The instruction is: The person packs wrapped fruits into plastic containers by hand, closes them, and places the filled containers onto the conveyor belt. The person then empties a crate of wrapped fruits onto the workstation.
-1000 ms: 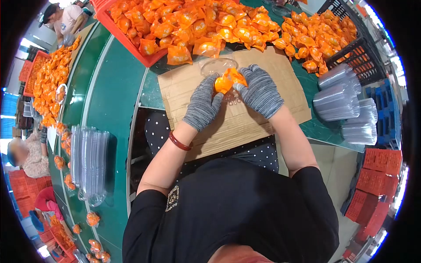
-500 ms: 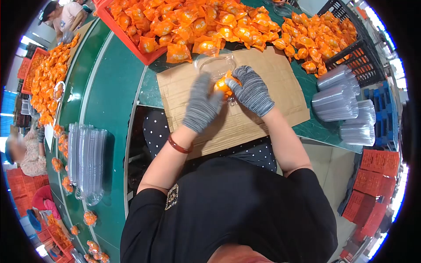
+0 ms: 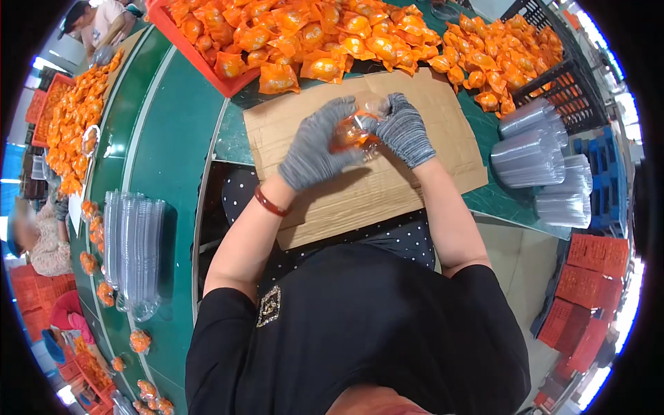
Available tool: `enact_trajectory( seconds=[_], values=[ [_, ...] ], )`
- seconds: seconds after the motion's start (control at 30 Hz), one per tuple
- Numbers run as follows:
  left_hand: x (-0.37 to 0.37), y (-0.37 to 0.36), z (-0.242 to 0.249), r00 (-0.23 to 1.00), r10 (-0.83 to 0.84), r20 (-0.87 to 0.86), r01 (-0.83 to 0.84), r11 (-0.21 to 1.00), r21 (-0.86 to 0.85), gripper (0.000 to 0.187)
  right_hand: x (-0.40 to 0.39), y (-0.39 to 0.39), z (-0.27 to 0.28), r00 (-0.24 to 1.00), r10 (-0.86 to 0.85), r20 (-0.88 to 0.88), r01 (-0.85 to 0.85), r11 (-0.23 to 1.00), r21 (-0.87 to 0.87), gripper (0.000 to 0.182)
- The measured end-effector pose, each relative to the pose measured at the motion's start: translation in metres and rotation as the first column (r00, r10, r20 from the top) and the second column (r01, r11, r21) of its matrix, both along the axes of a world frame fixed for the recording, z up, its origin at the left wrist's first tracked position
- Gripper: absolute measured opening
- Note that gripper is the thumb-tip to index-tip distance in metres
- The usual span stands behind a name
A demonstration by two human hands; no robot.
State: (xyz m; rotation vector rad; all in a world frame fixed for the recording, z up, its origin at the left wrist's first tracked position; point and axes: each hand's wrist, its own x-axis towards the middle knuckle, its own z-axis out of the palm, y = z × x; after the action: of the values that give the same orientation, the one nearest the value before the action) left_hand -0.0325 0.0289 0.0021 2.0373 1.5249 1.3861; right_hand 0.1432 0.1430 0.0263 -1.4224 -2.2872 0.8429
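Both hands wear grey knitted gloves and meet above the cardboard sheet [image 3: 360, 200]. Between them is a clear plastic container [image 3: 366, 128] with an orange-wrapped fruit [image 3: 348, 131] inside, partly blurred. My left hand [image 3: 318, 144] curves around the container's left side. At its right side, my right hand [image 3: 403, 131] grips it with bent fingers. Many orange-wrapped fruits [image 3: 277, 78] lie just beyond the cardboard, in and beside a red crate [image 3: 192, 66].
Stacked clear containers stand on the right [image 3: 528, 160] and lie on the left [image 3: 135, 245]. A black crate [image 3: 567, 97] holds more wrapped fruit. Packed fruits [image 3: 140, 340] line the green surface at left. Co-workers [image 3: 104, 24] are at the far left.
The clear container has come up off the cardboard and now surrounds the fruit between my hands. My left hand has turned and shifted slightly left around it.
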Motion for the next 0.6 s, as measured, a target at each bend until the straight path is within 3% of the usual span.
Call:
enact_trajectory(
  seconds=[0.03,0.13,0.23,0.33,0.37,0.57,0.6],
  values=[
    [0.002,-0.008,0.009,0.997,-0.016,-0.07,0.016,1.0,0.002,0.077,-0.001,0.002,-0.005,1.0,-0.013,-0.006,0.013,1.0,0.027,0.068],
    [0.01,-0.014,0.0,0.957,0.155,-0.246,-0.15,0.988,0.037,0.079,-0.002,0.003,-0.026,0.985,0.071,-0.16,-0.059,0.995,0.078,0.07],
    [0.003,-0.015,0.004,0.941,0.165,-0.296,-0.159,0.986,0.045,0.068,0.009,-0.011,-0.014,0.83,0.186,-0.526,-0.259,0.964,-0.067,0.072],
    [-0.013,-0.014,-0.004,0.953,0.118,-0.28,-0.115,0.993,0.027,0.055,0.014,-0.002,0.016,0.952,0.272,-0.14,-0.29,0.947,-0.135,0.074],
    [-0.014,-0.015,-0.007,0.954,0.112,-0.278,-0.117,0.993,-0.002,0.052,0.013,0.004,-0.002,0.957,0.239,-0.167,-0.254,0.964,-0.074,0.072],
    [-0.011,-0.011,-0.004,0.977,0.127,-0.172,-0.144,0.986,-0.089,0.045,0.007,0.013,-0.018,0.915,0.092,-0.392,-0.249,0.894,-0.372,0.074],
    [-0.01,-0.01,-0.006,0.985,0.137,-0.104,-0.147,0.984,-0.098,0.045,0.007,0.008,-0.017,0.904,0.129,-0.408,-0.26,0.923,-0.284,0.071]
  ],
)
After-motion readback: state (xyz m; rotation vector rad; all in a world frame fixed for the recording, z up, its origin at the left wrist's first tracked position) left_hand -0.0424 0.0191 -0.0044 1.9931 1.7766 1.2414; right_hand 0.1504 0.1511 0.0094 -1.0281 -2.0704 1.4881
